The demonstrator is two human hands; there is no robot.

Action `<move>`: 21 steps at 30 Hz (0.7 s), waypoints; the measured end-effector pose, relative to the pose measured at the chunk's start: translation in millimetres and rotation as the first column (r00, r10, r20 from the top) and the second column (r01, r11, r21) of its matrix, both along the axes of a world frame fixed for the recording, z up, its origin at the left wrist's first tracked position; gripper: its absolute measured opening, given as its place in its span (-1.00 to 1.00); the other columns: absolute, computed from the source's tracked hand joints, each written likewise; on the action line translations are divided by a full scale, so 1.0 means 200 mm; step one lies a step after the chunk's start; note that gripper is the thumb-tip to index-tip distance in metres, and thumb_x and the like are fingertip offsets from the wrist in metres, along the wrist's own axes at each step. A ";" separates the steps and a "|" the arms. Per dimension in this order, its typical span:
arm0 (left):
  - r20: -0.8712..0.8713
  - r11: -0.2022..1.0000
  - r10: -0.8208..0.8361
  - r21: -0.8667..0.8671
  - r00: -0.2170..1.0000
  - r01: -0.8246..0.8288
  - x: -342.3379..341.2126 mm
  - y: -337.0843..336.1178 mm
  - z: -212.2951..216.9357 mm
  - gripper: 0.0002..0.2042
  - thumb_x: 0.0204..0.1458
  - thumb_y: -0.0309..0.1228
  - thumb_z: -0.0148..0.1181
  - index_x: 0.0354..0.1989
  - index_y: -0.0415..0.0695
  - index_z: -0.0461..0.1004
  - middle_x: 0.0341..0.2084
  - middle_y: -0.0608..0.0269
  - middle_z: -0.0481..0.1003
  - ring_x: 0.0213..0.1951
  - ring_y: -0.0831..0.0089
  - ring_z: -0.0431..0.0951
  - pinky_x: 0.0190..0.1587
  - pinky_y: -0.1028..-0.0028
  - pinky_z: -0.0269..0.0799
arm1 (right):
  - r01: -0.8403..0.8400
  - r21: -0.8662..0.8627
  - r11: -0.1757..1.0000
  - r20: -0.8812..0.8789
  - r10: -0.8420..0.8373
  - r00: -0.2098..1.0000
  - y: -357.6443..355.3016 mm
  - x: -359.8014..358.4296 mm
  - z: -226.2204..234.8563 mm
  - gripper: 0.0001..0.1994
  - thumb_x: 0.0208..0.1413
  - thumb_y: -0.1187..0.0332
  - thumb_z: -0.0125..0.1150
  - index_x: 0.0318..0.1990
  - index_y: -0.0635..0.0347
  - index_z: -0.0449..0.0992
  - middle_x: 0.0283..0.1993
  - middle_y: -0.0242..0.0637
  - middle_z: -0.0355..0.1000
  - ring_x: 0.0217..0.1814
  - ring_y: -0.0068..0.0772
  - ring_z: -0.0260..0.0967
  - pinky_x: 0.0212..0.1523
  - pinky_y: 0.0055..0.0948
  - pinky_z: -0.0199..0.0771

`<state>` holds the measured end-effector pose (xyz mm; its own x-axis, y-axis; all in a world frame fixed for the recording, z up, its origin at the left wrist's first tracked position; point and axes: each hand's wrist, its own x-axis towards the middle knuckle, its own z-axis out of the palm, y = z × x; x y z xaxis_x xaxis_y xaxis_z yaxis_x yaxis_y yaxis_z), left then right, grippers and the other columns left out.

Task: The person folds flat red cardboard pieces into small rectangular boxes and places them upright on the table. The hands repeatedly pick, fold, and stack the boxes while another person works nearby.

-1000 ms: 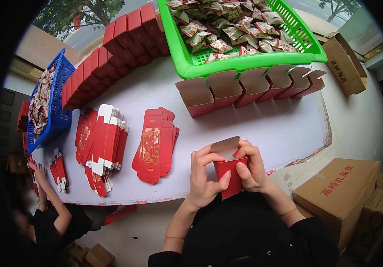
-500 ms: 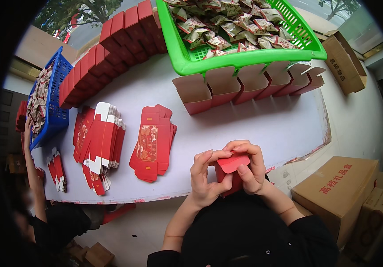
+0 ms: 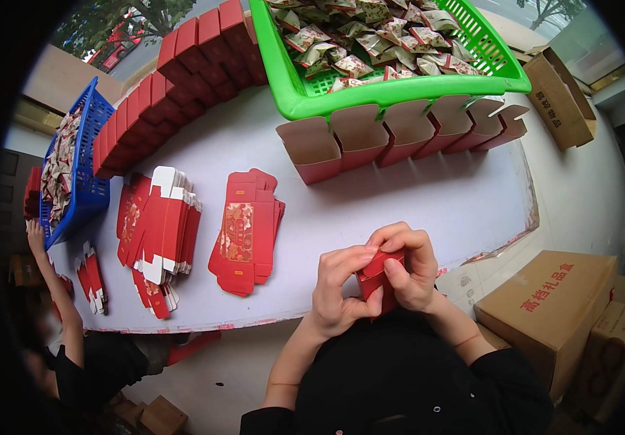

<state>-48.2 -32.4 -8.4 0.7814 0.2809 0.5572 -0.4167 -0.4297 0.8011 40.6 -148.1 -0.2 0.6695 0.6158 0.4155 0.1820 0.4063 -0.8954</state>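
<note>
A small red cardboard box (image 3: 373, 274) is held between both my hands close to my body, past the table's near edge. My left hand (image 3: 340, 284) wraps its left side, thumb against the front and fingers along the top. From the right, my right hand (image 3: 412, 270) grips it, thumb pressing on the end and fingers curled over. The flap at the upper end lies folded down. Left of my hands is a stack of flat red box blanks (image 3: 242, 235) with a gold floral panel. A thicker pile of red and white blanks (image 3: 167, 232) lies farther left.
A green basket (image 3: 399, 96) of small wrapped packets stands at the back, with a row of open red boxes (image 3: 359, 141) before it. Closed red boxes (image 3: 145, 101) line the back left, beside a blue basket (image 3: 91, 170). A co-worker's hand (image 3: 35, 238) is near it. Cartons (image 3: 544, 312) stand right.
The box's raised end flap has been folded down under my fingers. The co-worker's hand has drawn back from the blue basket's packets to its near edge.
</note>
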 end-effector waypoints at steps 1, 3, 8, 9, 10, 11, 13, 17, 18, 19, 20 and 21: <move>0.026 1.000 0.020 0.022 0.999 -0.020 0.01 0.00 0.00 -0.40 -0.29 -0.58 0.32 0.02 -0.20 0.24 -0.09 0.09 0.41 -0.10 0.25 0.40 -0.09 0.41 0.39 | -0.004 0.004 1.000 0.008 0.004 1.000 0.00 0.00 0.00 -0.79 0.12 0.56 0.00 -0.10 0.25 0.22 -0.09 -0.09 0.30 -0.15 -0.42 0.31 -0.10 -0.44 0.38; 0.019 1.000 0.021 -0.010 1.000 -0.021 0.01 0.00 0.00 -0.41 -0.30 -0.59 0.33 0.01 -0.20 0.25 -0.10 0.09 0.40 -0.10 0.25 0.40 -0.09 0.40 0.39 | 0.011 -0.020 1.000 0.003 -0.011 1.000 0.01 -0.01 0.01 -0.79 0.12 0.57 0.00 -0.10 0.24 0.22 -0.09 -0.09 0.31 -0.15 -0.42 0.32 -0.10 -0.44 0.39; 0.028 0.999 -0.004 -0.040 1.000 0.005 0.01 0.01 0.00 -0.40 -0.32 -0.58 0.36 0.00 -0.21 0.26 -0.10 0.07 0.39 -0.10 0.24 0.41 -0.08 0.40 0.39 | -0.023 -0.032 0.999 -0.130 0.019 0.991 0.00 -0.01 0.03 -0.81 0.11 0.59 0.02 -0.13 0.25 0.25 -0.09 -0.10 0.33 -0.15 -0.45 0.32 -0.09 -0.45 0.38; 0.029 0.999 -0.003 -0.040 1.000 0.004 0.01 0.01 0.00 -0.40 -0.32 -0.57 0.37 -0.01 -0.21 0.26 -0.10 0.07 0.38 -0.10 0.24 0.41 -0.08 0.40 0.39 | -0.036 -0.030 0.999 -0.152 0.031 0.988 0.00 0.00 0.02 -0.82 0.11 0.59 0.02 -0.14 0.25 0.27 -0.09 -0.11 0.34 -0.14 -0.46 0.32 -0.09 -0.45 0.37; 0.029 0.999 -0.003 -0.040 1.000 0.004 0.01 0.01 -0.01 -0.40 -0.32 -0.56 0.38 -0.01 -0.22 0.26 -0.10 0.07 0.38 -0.11 0.24 0.41 -0.08 0.40 0.39 | -0.048 -0.028 0.998 -0.173 0.042 0.984 0.00 0.00 0.02 -0.83 0.11 0.59 0.03 -0.15 0.25 0.28 -0.10 -0.12 0.34 -0.14 -0.46 0.32 -0.09 -0.45 0.37; 0.025 0.999 0.003 -0.033 1.000 -0.003 0.01 0.01 -0.01 -0.40 -0.32 -0.56 0.39 -0.02 -0.22 0.26 -0.10 0.06 0.38 -0.11 0.24 0.41 -0.08 0.40 0.39 | -0.056 -0.026 0.998 -0.180 0.050 0.982 0.00 0.00 0.02 -0.84 0.11 0.59 0.03 -0.16 0.25 0.30 -0.11 -0.14 0.35 -0.14 -0.47 0.32 -0.09 -0.46 0.36; 0.019 1.000 0.013 -0.021 1.000 -0.013 0.00 0.01 -0.02 -0.40 -0.32 -0.54 0.40 -0.03 -0.22 0.26 -0.10 0.06 0.38 -0.11 0.24 0.41 -0.08 0.40 0.40 | -0.068 -0.026 0.997 -0.193 0.062 0.979 0.00 0.01 0.01 -0.86 0.10 0.58 0.05 -0.18 0.26 0.32 -0.13 -0.17 0.36 -0.14 -0.49 0.32 -0.08 -0.47 0.35; -0.009 0.999 -0.003 -0.045 1.000 0.003 0.01 0.01 -0.02 -0.40 -0.33 -0.54 0.41 -0.03 -0.22 0.26 -0.11 0.06 0.38 -0.11 0.24 0.41 -0.10 0.41 0.40 | -0.088 -0.019 0.996 -0.362 0.075 0.929 0.00 0.01 0.05 -0.87 0.10 0.57 0.05 -0.18 0.26 0.34 -0.17 -0.22 0.36 -0.16 -0.51 0.30 -0.09 -0.50 0.33; -0.005 0.998 -0.015 -0.063 1.000 0.015 0.01 0.01 -0.02 -0.40 -0.33 -0.54 0.41 -0.03 -0.22 0.26 -0.11 0.06 0.38 -0.11 0.24 0.41 -0.10 0.41 0.41 | -0.098 -0.034 0.995 -0.383 0.078 0.920 -0.01 0.01 0.05 -0.87 0.11 0.57 0.05 -0.19 0.26 0.34 -0.17 -0.22 0.36 -0.16 -0.52 0.30 -0.09 -0.50 0.33; -0.001 0.996 -0.026 -0.082 1.000 0.026 0.01 0.01 -0.01 -0.40 -0.34 -0.54 0.41 -0.03 -0.22 0.26 -0.11 0.06 0.38 -0.11 0.24 0.41 -0.11 0.41 0.41 | -0.109 -0.050 0.993 -0.404 0.080 0.911 -0.01 0.01 0.05 -0.88 0.11 0.57 0.04 -0.19 0.26 0.35 -0.18 -0.23 0.35 -0.16 -0.52 0.29 -0.09 -0.51 0.32; 0.001 0.995 -0.029 -0.095 1.000 0.028 0.01 0.01 -0.01 -0.41 -0.34 -0.54 0.41 -0.04 -0.22 0.27 -0.12 0.07 0.39 -0.11 0.24 0.41 -0.12 0.41 0.41 | -0.112 -0.050 0.992 -0.407 0.082 0.910 -0.01 0.01 0.05 -0.89 0.10 0.57 0.04 -0.20 0.26 0.35 -0.18 -0.22 0.35 -0.16 -0.52 0.29 -0.09 -0.51 0.32; 0.002 0.994 -0.031 -0.107 1.000 0.031 0.01 0.00 -0.01 -0.41 -0.34 -0.55 0.40 -0.05 -0.22 0.28 -0.13 0.08 0.40 -0.12 0.25 0.42 -0.13 0.42 0.41 | -0.115 -0.050 0.992 -0.410 0.084 0.908 -0.02 0.01 0.05 -0.89 0.10 0.58 0.03 -0.21 0.26 0.35 -0.18 -0.22 0.35 -0.16 -0.52 0.29 -0.09 -0.52 0.31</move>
